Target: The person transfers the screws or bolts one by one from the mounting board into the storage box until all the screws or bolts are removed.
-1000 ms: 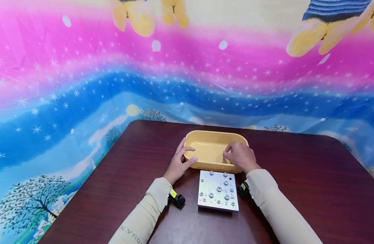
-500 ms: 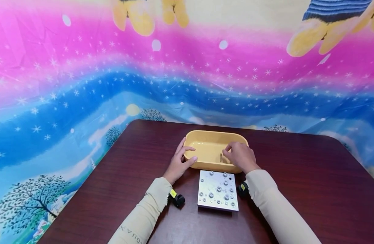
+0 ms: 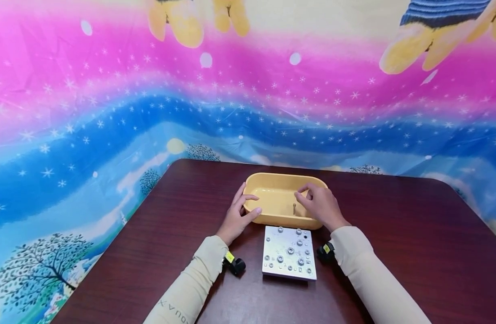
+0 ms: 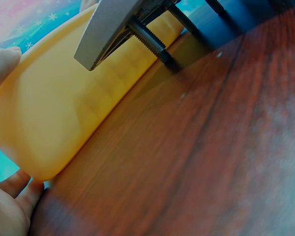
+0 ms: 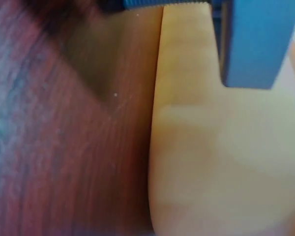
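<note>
Yellow tray [image 3: 274, 204]: left hand [image 3: 234, 218] grips nine o'clock end. Right hand [image 3: 322, 204] over three, fingertips drawn close, can't tell if pinching; bolt [image 3: 294, 209] inside, near them, toward seven.

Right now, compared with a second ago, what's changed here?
A screw now shows in the tray, and the right hand has shifted slightly rightward; whether it let the screw go isn't clear. The left hand stays on the tray; the plate hasn't moved.

Curtained-off work spot, room type unclear: snowflake-print cloth [image 3: 239, 99] behind far and left edges of wood-grain desk [image 3: 405, 229].
</note>
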`<action>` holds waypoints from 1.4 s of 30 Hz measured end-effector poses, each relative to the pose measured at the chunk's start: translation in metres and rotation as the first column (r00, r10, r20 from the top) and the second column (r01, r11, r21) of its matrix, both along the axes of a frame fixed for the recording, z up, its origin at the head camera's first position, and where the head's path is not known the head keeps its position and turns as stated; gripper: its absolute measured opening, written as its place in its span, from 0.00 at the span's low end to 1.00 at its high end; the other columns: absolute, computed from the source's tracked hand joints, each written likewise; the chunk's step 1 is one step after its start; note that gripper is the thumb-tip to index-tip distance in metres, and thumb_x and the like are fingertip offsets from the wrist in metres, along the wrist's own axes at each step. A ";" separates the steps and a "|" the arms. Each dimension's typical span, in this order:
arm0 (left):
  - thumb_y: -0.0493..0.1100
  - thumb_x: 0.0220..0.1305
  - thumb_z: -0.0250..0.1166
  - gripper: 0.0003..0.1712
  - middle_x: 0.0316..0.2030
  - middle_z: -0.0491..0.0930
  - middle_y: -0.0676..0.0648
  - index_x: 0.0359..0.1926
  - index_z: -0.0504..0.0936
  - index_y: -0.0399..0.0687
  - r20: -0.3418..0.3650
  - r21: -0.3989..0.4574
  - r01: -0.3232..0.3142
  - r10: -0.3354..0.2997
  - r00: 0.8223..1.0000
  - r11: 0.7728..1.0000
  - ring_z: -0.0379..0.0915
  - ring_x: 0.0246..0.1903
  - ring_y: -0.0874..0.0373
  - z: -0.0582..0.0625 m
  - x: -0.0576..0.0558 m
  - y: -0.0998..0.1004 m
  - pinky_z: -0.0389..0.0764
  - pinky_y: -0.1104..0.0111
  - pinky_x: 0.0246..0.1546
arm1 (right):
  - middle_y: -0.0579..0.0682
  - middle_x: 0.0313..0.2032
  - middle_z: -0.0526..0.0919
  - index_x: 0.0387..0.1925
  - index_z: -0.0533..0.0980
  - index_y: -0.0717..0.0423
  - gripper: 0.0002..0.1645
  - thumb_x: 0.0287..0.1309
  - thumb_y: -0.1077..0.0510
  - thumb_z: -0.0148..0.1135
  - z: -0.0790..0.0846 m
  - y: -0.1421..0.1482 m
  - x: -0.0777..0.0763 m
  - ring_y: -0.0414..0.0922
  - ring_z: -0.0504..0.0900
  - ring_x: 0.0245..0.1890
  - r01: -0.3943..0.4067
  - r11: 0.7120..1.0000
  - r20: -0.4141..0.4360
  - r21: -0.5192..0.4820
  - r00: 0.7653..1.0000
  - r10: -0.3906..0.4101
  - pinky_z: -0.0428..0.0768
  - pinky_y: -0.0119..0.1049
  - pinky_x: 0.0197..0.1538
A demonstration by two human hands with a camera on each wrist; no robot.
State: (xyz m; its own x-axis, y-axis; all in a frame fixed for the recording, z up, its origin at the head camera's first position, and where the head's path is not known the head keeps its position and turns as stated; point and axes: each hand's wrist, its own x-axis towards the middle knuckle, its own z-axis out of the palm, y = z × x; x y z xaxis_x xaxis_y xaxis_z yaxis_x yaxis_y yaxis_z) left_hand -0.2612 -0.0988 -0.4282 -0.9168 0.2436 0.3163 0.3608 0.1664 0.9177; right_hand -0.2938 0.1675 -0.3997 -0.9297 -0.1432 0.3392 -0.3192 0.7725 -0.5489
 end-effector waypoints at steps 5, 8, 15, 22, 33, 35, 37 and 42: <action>0.43 0.64 0.65 0.23 0.75 0.40 0.49 0.56 0.75 0.35 -0.006 0.001 0.002 -0.002 1.000 1.000 0.47 0.71 0.43 -0.001 -0.001 0.001 0.67 0.50 0.55 | 0.46 0.23 0.77 0.42 0.79 0.52 0.11 0.62 0.51 0.63 0.002 0.006 0.002 0.43 0.74 0.23 -0.085 0.987 -0.128 -0.134 0.990 0.068 0.73 0.35 0.28; 0.44 0.64 0.65 0.22 0.76 0.40 0.50 0.56 0.75 0.37 -0.005 -0.003 0.000 0.000 1.000 1.000 0.46 0.71 0.44 -0.002 -0.001 0.001 0.67 0.52 0.56 | 0.45 0.27 0.77 0.44 0.78 0.55 0.12 0.62 0.54 0.63 0.007 0.010 0.008 0.42 0.74 0.27 -0.121 0.983 -0.186 -0.138 0.978 0.094 0.74 0.32 0.31; 0.44 0.64 0.65 0.20 0.76 0.41 0.49 0.55 0.76 0.43 -0.020 -0.006 -0.007 0.007 1.000 1.000 0.44 0.72 0.42 -0.001 -0.001 0.001 0.66 0.51 0.57 | 0.43 0.27 0.75 0.46 0.74 0.51 0.14 0.58 0.59 0.65 0.025 0.015 0.029 0.40 0.74 0.27 -0.235 0.970 -0.167 -0.057 0.960 0.223 0.76 0.32 0.29; 0.44 0.64 0.65 0.23 0.76 0.40 0.51 0.56 0.75 0.37 -0.006 -0.010 0.000 0.000 1.000 1.000 0.43 0.72 0.43 0.000 -0.001 0.001 0.65 0.49 0.59 | 0.42 0.29 0.75 0.43 0.72 0.52 0.14 0.56 0.66 0.63 0.038 0.013 0.056 0.38 0.75 0.29 -0.410 0.911 0.009 0.045 0.912 0.410 0.78 0.32 0.32; 0.44 0.64 0.65 0.24 0.76 0.40 0.52 0.57 0.74 0.36 0.004 -0.010 -0.002 0.002 1.000 1.000 0.42 0.73 0.44 -0.001 -0.001 0.002 0.63 0.52 0.62 | 0.41 0.25 0.73 0.40 0.72 0.52 0.13 0.54 0.63 0.64 0.055 0.012 0.089 0.36 0.72 0.26 -0.524 0.833 0.361 0.180 0.822 0.440 0.74 0.30 0.30; 0.44 0.64 0.65 0.24 0.76 0.40 0.52 0.57 0.74 0.36 0.003 -0.015 -0.005 0.006 1.000 1.000 0.41 0.73 0.45 -0.002 -0.001 0.002 0.63 0.52 0.62 | 0.41 0.24 0.73 0.38 0.73 0.51 0.11 0.53 0.64 0.64 0.056 0.011 0.092 0.36 0.72 0.25 -0.535 0.823 0.384 0.192 0.813 0.438 0.73 0.31 0.29; 0.44 0.64 0.65 0.24 0.76 0.40 0.52 0.57 0.74 0.36 0.002 -0.018 -0.004 0.004 1.000 1.000 0.41 0.73 0.45 -0.002 -0.001 0.002 0.63 0.51 0.62 | 0.40 0.24 0.73 0.36 0.74 0.49 0.11 0.52 0.65 0.63 0.057 0.010 0.094 0.35 0.71 0.25 -0.553 0.810 0.398 0.195 0.799 0.450 0.73 0.31 0.29; 0.44 0.65 0.64 0.24 0.76 0.40 0.50 0.57 0.74 0.35 0.002 -0.020 0.000 0.000 1.000 1.000 0.41 0.73 0.45 0.000 0.000 0.001 0.63 0.50 0.63 | 0.40 0.23 0.73 0.32 0.75 0.46 0.14 0.47 0.69 0.60 0.056 0.007 0.097 0.35 0.71 0.24 -0.594 0.778 0.406 0.205 0.775 0.485 0.72 0.30 0.29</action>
